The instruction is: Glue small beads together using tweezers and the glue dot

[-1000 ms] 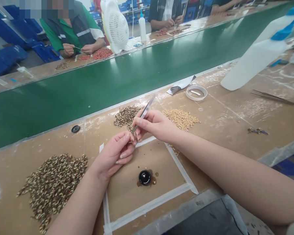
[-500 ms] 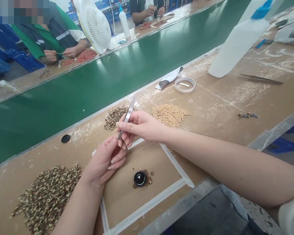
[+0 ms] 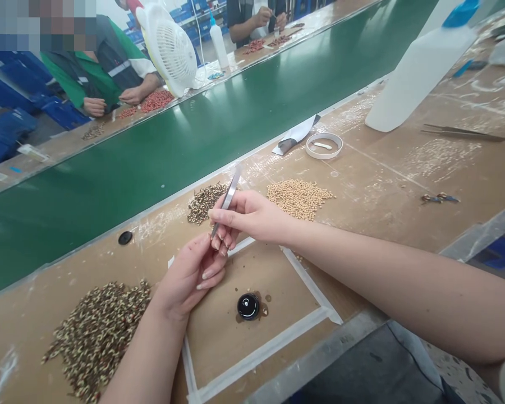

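While the tweezers [image 3: 230, 196] are clasped by the right hand [image 3: 252, 216] beyond the pot [image 3: 248, 306], their long axis is slanted down to the left hand [image 3: 189, 278], which is pinched close at their tips, beyond and left of the pot, anything held there being hidden.

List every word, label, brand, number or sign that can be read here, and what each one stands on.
None can be read.
Tweezers in the right hand: any marking would be too small to read.
Black lid: too small to tell whether it is marked.
Fan: too blurred to tell.
Near bottle: no lettering shows on the side in view.
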Motion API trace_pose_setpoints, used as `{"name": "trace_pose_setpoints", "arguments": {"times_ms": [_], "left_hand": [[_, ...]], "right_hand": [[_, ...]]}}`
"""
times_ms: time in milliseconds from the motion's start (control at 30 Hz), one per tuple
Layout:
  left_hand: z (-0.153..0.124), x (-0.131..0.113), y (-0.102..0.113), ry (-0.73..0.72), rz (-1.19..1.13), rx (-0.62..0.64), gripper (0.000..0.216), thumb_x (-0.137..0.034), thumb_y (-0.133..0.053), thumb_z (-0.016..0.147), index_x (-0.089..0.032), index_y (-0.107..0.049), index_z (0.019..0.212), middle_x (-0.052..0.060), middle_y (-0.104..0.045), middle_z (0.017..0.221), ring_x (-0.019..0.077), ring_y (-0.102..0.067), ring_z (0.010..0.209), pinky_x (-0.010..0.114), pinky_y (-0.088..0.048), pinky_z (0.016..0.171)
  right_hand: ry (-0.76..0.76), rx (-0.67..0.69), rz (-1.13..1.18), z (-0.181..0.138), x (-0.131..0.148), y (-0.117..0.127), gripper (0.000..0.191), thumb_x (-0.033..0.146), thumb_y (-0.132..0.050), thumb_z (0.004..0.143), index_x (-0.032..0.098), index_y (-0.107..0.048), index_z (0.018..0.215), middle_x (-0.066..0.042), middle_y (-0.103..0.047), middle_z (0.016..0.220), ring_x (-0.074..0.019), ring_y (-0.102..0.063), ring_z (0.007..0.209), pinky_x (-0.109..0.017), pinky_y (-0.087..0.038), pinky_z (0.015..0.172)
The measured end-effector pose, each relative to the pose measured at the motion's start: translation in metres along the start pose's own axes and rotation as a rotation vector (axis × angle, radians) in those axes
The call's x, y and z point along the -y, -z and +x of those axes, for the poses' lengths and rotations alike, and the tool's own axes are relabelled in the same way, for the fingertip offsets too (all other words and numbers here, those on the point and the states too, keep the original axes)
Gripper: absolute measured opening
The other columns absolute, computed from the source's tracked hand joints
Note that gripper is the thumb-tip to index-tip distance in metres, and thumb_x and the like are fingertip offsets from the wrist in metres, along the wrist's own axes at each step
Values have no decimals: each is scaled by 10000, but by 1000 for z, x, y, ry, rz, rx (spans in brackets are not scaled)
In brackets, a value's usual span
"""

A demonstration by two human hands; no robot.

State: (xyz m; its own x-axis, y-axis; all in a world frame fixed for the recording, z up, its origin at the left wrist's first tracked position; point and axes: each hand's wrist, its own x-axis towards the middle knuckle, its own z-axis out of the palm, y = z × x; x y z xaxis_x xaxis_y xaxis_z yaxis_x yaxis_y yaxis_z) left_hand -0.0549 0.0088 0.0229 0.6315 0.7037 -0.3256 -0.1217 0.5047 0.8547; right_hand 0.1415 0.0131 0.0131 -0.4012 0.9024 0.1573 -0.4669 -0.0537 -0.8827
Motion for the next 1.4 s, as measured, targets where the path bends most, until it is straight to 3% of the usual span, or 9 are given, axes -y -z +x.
{"name": "trace_pose_setpoints", "arguments": {"times_ms": [267,433,800,1400], "left_hand": [[-1,1,1,10,-34,7,274,-393,-724,1016,-155,-659,897,-14,-572,874,-12,-297,452,59,-313,355],[0,1,0,24,-41,12,237,-375,-743,1000,-142,-714,972,-2,-586,899,-16,-304,456,57,-294,351],[-3,4,0,-2,-75,34,237,-336,-815,954,-116,-741,903,16,-607,877,-19,-299,473,73,-268,379],[-2,10,4,-2,-61,77,221,-349,-772,992,-129,-766,982,17,-589,914,-22,-309,486,109,-216,397]], "right_hand": [[10,-85,-38,0,2,-1,395,486,-881,883,180,-631,876,23,-739,685,-88,-698,574,-201,-613,582],[31,-81,-120,-3,5,-3,381,494,-847,915,179,-636,875,5,-758,703,-89,-692,591,-210,-607,605],[31,-74,-139,-5,1,0,393,513,-826,936,176,-628,900,5,-733,695,-108,-706,589,-235,-610,587],[54,-62,-349,-13,6,-1,386,552,-765,982,198,-637,894,5,-721,721,-127,-715,631,-256,-567,575]]}}
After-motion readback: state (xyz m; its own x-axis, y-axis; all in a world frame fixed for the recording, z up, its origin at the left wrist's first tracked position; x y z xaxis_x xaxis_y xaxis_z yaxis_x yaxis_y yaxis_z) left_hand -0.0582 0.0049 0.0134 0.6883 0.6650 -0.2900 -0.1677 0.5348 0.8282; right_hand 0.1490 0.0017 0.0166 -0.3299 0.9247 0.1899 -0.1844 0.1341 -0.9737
